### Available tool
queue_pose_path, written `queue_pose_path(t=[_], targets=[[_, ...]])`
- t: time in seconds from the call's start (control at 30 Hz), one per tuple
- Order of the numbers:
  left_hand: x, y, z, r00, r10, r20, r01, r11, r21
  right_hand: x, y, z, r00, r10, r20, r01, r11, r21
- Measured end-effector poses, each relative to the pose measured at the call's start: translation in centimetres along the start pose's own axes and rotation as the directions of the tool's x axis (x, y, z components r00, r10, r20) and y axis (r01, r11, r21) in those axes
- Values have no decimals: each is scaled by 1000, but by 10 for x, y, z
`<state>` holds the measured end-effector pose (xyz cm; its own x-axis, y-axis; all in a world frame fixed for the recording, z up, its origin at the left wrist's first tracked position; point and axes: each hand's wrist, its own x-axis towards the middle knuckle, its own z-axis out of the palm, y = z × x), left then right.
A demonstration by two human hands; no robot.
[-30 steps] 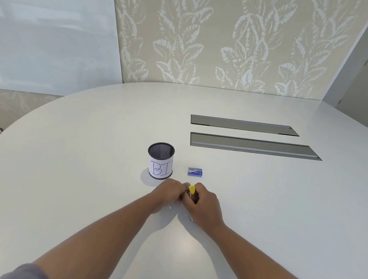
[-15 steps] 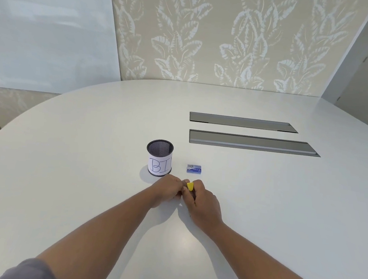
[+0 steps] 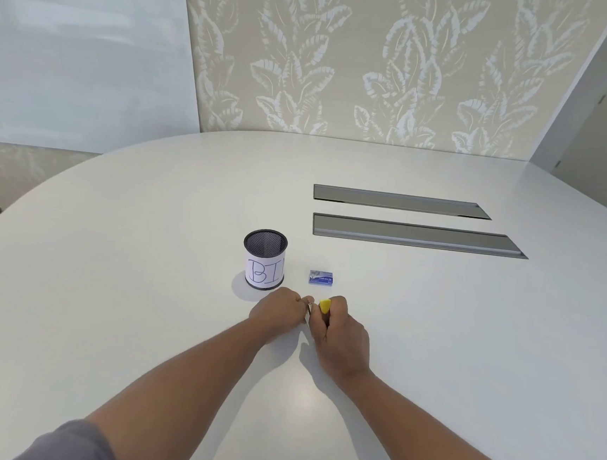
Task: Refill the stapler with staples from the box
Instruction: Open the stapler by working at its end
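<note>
A small yellow stapler (image 3: pixel 324 305) is gripped in my right hand (image 3: pixel 340 337), only its yellow tip showing above the fingers. My left hand (image 3: pixel 282 310) is curled against it from the left and pinches a thin metal part (image 3: pixel 310 308) of the stapler between its fingertips. Both hands rest on the white table (image 3: pixel 432 333). The blue staple box (image 3: pixel 322 278) lies closed on the table just beyond the hands, apart from them.
A black mesh pen cup (image 3: pixel 264 259) with a white paper label stands left of the box, close to my left hand. Two grey cable hatches (image 3: pixel 415 236) are set into the table farther back on the right.
The hands have stayed together on the stapler, shifting slightly; a little more of the yellow tip and the metal part shows now. The loose bits seen on the table earlier are out of sight.
</note>
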<state>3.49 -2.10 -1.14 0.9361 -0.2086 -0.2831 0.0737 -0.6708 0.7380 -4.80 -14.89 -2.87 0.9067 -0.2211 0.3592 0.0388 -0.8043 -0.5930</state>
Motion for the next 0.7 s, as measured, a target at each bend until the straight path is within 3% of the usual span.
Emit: queue_pose_path(t=[0.17,0.47,0.6,0.7], targets=[[5,6,-2,1000,-18,15,18,1000,1,0,0,-3,999,20,-42,-17,997,73],[9,0,-4,996,-9,-93,-1,994,-109,-8,6,-6,999,12,-39,-2,970,243],[10,1,-5,996,-41,-85,15,956,-292,-12,10,-5,997,-53,-46,64,964,257],[8,-1,-5,994,-15,-112,-19,955,-296,-13,12,-3,996,-72,-52,83,964,254]])
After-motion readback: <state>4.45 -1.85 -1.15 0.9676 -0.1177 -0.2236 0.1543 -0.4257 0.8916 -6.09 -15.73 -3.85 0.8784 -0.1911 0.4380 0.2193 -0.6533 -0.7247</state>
